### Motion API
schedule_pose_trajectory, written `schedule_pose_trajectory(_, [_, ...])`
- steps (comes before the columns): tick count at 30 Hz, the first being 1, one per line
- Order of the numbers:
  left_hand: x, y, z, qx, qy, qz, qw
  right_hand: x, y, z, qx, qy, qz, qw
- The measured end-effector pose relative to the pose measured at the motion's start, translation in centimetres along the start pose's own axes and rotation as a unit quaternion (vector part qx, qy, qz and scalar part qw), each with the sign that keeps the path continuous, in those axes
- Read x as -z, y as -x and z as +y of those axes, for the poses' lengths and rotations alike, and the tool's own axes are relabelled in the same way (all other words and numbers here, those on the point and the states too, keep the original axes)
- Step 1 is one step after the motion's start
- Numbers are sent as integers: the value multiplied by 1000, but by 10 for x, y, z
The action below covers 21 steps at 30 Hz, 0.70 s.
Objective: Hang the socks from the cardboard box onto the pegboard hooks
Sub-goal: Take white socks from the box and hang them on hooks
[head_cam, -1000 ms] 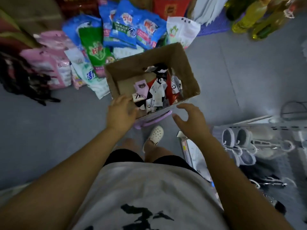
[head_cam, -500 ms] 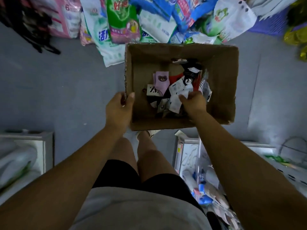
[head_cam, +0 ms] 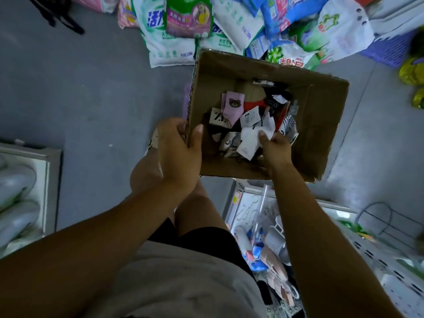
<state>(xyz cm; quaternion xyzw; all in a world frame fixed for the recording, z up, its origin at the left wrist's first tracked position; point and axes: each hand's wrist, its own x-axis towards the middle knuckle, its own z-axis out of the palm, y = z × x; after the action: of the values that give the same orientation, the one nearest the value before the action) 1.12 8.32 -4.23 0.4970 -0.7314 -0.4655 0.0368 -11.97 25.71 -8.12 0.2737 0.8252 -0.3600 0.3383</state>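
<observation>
The cardboard box [head_cam: 321,134] is gripped at its left rim by the left hand [head_cam: 177,148]; inside it, a white sock [head_cam: 249,140] (atop the other socks [head_cam: 231,106]) is pinched by the right hand [head_cam: 275,149]; open floor [head_cam: 91,99] is seen left of the box

1 box [head_cam: 321,125], cardboard.
2 hands: left hand [head_cam: 179,154], right hand [head_cam: 275,148].
1 heap of socks [head_cam: 250,134] inside the box; they overlap, so no total can be counted. Told apart: 1 pink sock [head_cam: 234,106] with a bear face, 1 red sock [head_cam: 254,104], 1 black sock [head_cam: 275,95], several white carded ones.
At least 6 detergent bags [head_cam: 169,42] beyond the box, overlapping.
1 purple basket [head_cam: 387,49].
2 yellow-green objects [head_cam: 410,72] at the right edge, blurred.
1 wire hoop [head_cam: 376,214].
2 legs [head_cam: 202,212].
</observation>
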Motion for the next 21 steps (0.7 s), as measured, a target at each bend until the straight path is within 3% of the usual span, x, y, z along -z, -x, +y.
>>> schedule_pose_trajectory(3, [-5,16,17,-52,57,-36,996,19,45,-4,37,-57,-51,996])
schedule_pose_trajectory(5, [-13,18,31,11,86,-140,986,28,73,-4,57,-106,-100,988])
schedule_pose_trajectory(8, [-32,6,47,188,72,-372,906,36,99,-4,62,-135,-156,977])
schedule_pose_trajectory(10, [-42,-6,46,265,110,-432,855,38,102,-4,53,-131,-166,976])
schedule_pose_trajectory(12, [-45,-16,44,283,154,-430,843,41,94,-6,43,-105,-143,983])
schedule_pose_trajectory(16, [-57,-34,43,270,164,-391,864,53,47,-10,4,-75,-36,997])
schedule_pose_trajectory(21, [-72,-49,35,276,159,-349,881,44,-18,-6,-146,0,78,986])
